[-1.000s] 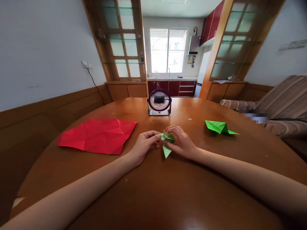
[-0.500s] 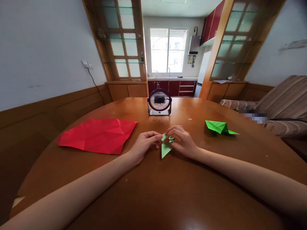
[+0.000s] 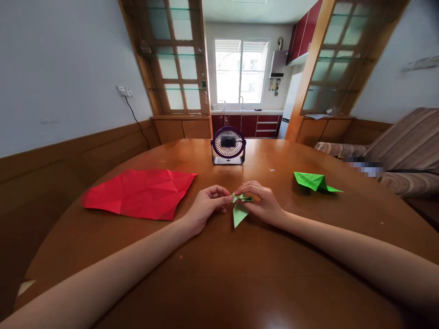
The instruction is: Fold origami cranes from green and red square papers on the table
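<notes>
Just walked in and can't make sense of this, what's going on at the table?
A person is folding a small green paper piece over a round wooden table. The left hand and right hand both pinch its top with their fingers, its point hanging toward the table. A creased red sheet lies to the left, a finished green fold to the right, a small fan behind.

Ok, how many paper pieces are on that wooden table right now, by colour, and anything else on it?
Green paper: 2, the small folded light green piece pinched between the left hand and right hand, and the bright green folded piece lying apart on the right.
Red paper: 1, the large creased red sheet.
Fans: 1, the small round purple desk fan.
Total: 4 on the brown wooden table.
</notes>
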Demonstrator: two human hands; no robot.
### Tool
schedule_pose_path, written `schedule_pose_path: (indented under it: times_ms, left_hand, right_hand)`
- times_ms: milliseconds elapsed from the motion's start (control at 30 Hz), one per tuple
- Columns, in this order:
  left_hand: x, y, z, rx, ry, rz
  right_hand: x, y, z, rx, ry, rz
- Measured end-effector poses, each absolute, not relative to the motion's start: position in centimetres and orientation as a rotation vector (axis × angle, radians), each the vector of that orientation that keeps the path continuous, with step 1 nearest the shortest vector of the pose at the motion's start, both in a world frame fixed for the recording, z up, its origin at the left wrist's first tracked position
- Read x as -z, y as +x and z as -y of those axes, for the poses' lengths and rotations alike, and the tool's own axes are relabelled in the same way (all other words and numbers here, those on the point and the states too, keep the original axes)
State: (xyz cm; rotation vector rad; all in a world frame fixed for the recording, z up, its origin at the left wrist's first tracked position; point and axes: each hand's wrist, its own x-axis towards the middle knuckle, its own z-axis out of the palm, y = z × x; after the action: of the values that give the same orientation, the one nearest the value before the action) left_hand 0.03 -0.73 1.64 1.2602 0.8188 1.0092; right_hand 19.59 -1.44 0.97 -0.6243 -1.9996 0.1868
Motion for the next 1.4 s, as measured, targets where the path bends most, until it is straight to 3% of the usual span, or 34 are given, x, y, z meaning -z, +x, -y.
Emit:
schedule_pose_path:
  times_ms: [700,1033,1400]
  left_hand:
    - [-2.2,-0.6,1.6,-1.117,1.712,-0.891]
    - [-1.9,-0.2,1.7,-1.228,1.743,-0.898]
    - [-2.4,-0.1,2.5,-1.303,1.761,-0.903]
  right_hand:
    - [-0.6,19.4,1.2,-0.878,-0.757,1.66]
    - [-1.1,19.0,1.8,-0.724,-0.799,1.733]
    - [-0.9,18.9,1.6,-0.809,-0.83,1.664]
